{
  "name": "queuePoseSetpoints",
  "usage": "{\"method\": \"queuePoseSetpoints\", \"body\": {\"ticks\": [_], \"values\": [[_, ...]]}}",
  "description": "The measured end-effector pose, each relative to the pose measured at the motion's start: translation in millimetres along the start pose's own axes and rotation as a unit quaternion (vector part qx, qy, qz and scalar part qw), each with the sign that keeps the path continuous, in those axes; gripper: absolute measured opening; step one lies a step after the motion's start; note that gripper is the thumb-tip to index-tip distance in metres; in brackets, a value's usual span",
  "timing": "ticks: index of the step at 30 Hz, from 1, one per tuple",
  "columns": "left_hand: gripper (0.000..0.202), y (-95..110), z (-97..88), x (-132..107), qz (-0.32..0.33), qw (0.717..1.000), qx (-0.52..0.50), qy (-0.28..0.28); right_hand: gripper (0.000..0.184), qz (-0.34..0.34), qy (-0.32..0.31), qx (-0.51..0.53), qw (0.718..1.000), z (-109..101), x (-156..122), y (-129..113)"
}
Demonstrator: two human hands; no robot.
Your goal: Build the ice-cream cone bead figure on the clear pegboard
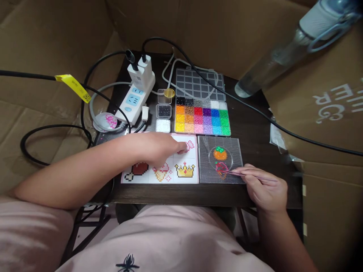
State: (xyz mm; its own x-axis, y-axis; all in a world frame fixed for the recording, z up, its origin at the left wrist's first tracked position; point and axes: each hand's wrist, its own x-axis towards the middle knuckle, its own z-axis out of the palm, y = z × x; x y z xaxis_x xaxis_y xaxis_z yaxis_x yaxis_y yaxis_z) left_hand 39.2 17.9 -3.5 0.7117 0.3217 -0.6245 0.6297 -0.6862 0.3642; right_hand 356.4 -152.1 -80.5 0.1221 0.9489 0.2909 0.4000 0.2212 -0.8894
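So, left hand (163,151) perhaps touches chart (173,172); right hand (266,192) holds tweezers (237,173).

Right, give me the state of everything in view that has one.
Pegboard: partly beaded
Tweezers: held, right hand
Left hand: index finger extended
Pattern sheet: flat, partly covered
Bead box: open, filled
Black-bead case: open
Dish: holds pink beads
Power strip: adapters plugged in
Bottle: standing

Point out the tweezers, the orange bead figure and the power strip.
Tweezers (262,178): head view, on the shaft.
Orange bead figure (220,154): head view, on its orange body.
Power strip (132,99): head view, on its socket face.
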Motion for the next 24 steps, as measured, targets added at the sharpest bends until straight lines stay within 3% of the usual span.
{"method": "queuePoseSetpoints", "body": {"ticks": [7, 11, 14, 18, 21, 24], "values": [[0.087, 0.0, 0.3, 2.7, -0.018, 1.000, 0.001, -0.012, 0.008, 0.007, 0.050, 0.044, 0.998, 5.0, 3.2, -0.8], [0.089, 3.6, -1.7, 0.4, -0.027, 1.000, 0.003, -0.013, 0.010, 0.014, 0.080, 0.111, 0.991, 2.0, 19.9, -4.5], [0.089, 4.6, -1.8, -2.9, -0.004, 1.000, -0.005, -0.005, 0.011, 0.022, 0.080, 0.129, 0.988, -3.6, 48.7, -0.8], [0.087, 2.4, -1.8, -4.7, -0.008, 1.000, -0.001, 0.017, 0.023, 0.047, 0.025, 0.056, 0.997, 1.0, 109.3, -1.3], [0.090, 2.9, -1.9, -5.6, -0.024, 1.000, -0.006, 0.016, 0.028, 0.037, -0.007, 0.026, 0.999, 19.9, 152.6, -14.7], [0.088, 4.4, -1.4, -5.4, -0.034, 0.999, -0.019, 0.016, 0.032, 0.022, -0.060, 0.008, 0.998, 45.8, 179.1, -29.1]]}}
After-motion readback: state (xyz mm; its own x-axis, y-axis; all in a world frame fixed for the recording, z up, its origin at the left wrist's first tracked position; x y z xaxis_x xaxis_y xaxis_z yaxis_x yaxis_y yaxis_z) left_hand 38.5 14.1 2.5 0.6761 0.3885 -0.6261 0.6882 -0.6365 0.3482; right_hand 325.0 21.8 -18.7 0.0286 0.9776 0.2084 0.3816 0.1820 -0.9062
